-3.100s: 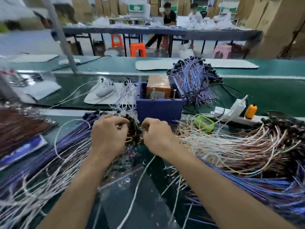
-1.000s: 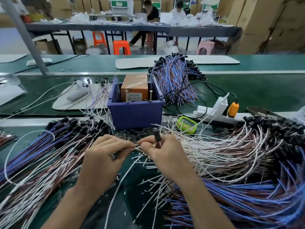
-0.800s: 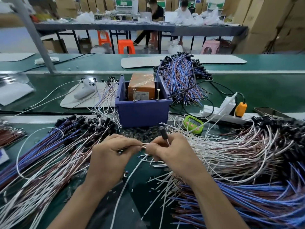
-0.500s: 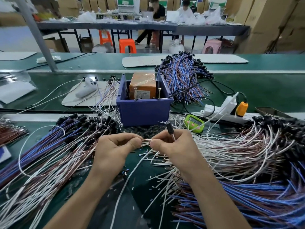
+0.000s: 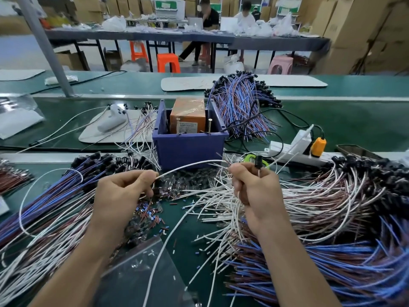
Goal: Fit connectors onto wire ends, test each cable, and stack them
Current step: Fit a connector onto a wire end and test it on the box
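Observation:
My left hand [image 5: 120, 196] pinches a white wire [image 5: 188, 163] that arcs across to my right hand [image 5: 254, 191]. My right hand grips the wire's other part and a black connector [image 5: 258, 161] that sticks up above its fingers. Between my hands lies a heap of small black connectors [image 5: 190, 182] on the green bench. Loose white wires [image 5: 212, 202] fan out below my right hand. Finished cables with black ends lie stacked at left [image 5: 66, 196] and right [image 5: 354, 191].
A blue bin [image 5: 188, 147] holding an orange box [image 5: 188, 116] stands just behind my hands. A green tester [image 5: 250, 157], a white power strip [image 5: 294, 149] with an orange plug and another cable bundle [image 5: 241, 107] lie behind. A clear plastic bag [image 5: 137, 273] lies near me.
My hands have drawn apart. The white wire now spans the gap between them, and the black connector stays up in my right hand.

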Motion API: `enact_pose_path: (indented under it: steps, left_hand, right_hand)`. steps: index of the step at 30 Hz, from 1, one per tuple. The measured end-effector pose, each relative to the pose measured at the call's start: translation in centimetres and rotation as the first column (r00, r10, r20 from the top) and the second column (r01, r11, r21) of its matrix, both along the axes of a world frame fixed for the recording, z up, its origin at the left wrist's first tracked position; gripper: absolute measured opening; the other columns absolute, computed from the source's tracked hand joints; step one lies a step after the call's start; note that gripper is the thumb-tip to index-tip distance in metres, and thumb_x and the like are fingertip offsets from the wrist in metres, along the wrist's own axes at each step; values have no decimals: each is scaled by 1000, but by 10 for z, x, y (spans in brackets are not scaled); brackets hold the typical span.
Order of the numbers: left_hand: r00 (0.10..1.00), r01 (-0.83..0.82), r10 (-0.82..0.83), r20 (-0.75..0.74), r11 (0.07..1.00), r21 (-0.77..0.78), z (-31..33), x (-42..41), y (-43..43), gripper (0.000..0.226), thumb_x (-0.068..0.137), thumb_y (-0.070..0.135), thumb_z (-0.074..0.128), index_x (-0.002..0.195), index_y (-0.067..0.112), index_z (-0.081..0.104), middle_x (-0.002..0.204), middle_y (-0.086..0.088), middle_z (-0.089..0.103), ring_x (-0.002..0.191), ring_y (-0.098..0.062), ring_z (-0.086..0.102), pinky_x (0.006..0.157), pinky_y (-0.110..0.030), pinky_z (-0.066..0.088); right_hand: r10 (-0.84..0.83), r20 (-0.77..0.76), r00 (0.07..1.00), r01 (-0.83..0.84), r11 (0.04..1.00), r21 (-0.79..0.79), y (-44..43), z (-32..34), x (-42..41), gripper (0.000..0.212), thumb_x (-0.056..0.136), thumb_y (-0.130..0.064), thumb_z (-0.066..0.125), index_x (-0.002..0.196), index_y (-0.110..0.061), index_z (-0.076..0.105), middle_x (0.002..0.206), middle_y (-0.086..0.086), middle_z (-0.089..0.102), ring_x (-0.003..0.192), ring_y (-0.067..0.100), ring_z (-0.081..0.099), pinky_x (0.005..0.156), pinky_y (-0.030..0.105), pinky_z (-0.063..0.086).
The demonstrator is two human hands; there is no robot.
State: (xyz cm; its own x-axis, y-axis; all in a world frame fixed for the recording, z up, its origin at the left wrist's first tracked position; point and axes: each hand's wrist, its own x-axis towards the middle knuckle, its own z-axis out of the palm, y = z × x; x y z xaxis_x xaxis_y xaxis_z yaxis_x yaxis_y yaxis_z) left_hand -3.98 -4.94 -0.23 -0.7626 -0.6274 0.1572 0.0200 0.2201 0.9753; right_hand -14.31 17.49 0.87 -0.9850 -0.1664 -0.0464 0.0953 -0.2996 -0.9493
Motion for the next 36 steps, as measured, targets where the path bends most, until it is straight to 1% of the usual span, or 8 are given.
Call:
enact_pose_path:
  steps: [3, 9, 11, 13, 20, 30, 34, 36]
  left_hand:
    - [995, 98, -89, -45, 958, 269, 12, 5, -11, 9, 73, 26, 78, 75, 19, 83, 66, -3, 72, 52, -11, 57, 52, -17, 50]
    - [997, 77, -49, -68, 843, 532, 14, 2, -26, 22, 98, 10, 58, 90, 12, 79, 78, -4, 79, 63, -7, 73, 57, -16, 58]
    - [997, 39, 4, -76, 834, 550, 13, 0, -28, 24, 104, 12, 53, 98, 14, 75, 77, -3, 79, 62, -6, 73, 57, -17, 58]
    - [995, 0, 52, -81, 843, 538, 12, -1, -29, 26, 106, 14, 50, 99, 16, 75, 77, -3, 79, 63, -6, 74, 57, -17, 58]
    - [980, -144, 194, -53, 861, 487, 13, 2, -18, 28, 109, 13, 44, 98, 15, 70, 66, -2, 75, 56, -7, 71, 53, -18, 58]
    - [978, -68, 190, -90, 690, 720, 9, -6, -25, 24, 110, 15, 43, 113, 7, 66, 51, 4, 58, 39, -1, 47, 39, -15, 39]
    - [977, -37, 183, -106, 641, 766, 6, -4, -30, 24, 109, 17, 46, 113, 7, 68, 49, 7, 49, 37, -2, 40, 37, -16, 35]
    - [979, -10, 167, -117, 612, 791, 4, -3, -29, 25, 108, 19, 47, 115, 7, 68, 51, 7, 47, 37, -2, 37, 38, -16, 35]
  right_hand:
    - [-72, -62, 995, 76, 994, 72, 3, -4, -5, 18, 90, -4, 71, 86, 12, 65, 51, 2, 51, 41, 7, 39, 42, 15, 33]
    - [-58, -74, 996, 63, 996, 64, 4, -1, -5, 16, 89, -1, 71, 86, 14, 65, 50, 1, 47, 41, 7, 37, 42, 13, 32]
    - [-23, -64, 998, 26, 999, 33, 4, 1, -3, 12, 88, 2, 70, 76, 1, 68, 59, 10, 50, 44, 9, 38, 42, 16, 31]
    - [18, -64, 998, -17, 1000, 13, 2, 1, 0, 31, 87, 5, 69, 62, -13, 68, 72, 18, 52, 46, 10, 38, 44, 20, 28]
    - [16, -150, 989, 9, 987, 162, -2, -1, -1, 20, 84, 4, 73, 66, -4, 71, 54, 1, 50, 46, 9, 41, 44, 16, 35]
    - [192, -193, 962, -106, 917, 384, 0, -7, -2, 22, 93, -11, 71, 71, -11, 77, 54, -1, 53, 51, 9, 42, 50, 20, 36]
    - [242, -205, 948, -135, 893, 429, -3, -8, -1, 27, 97, -21, 68, 75, -31, 79, 79, 27, 68, 66, 17, 53, 65, 37, 46]
    - [247, -208, 946, -138, 891, 432, -4, -9, 0, 25, 97, -24, 68, 75, -31, 79, 80, 25, 69, 67, 17, 54, 67, 40, 47]
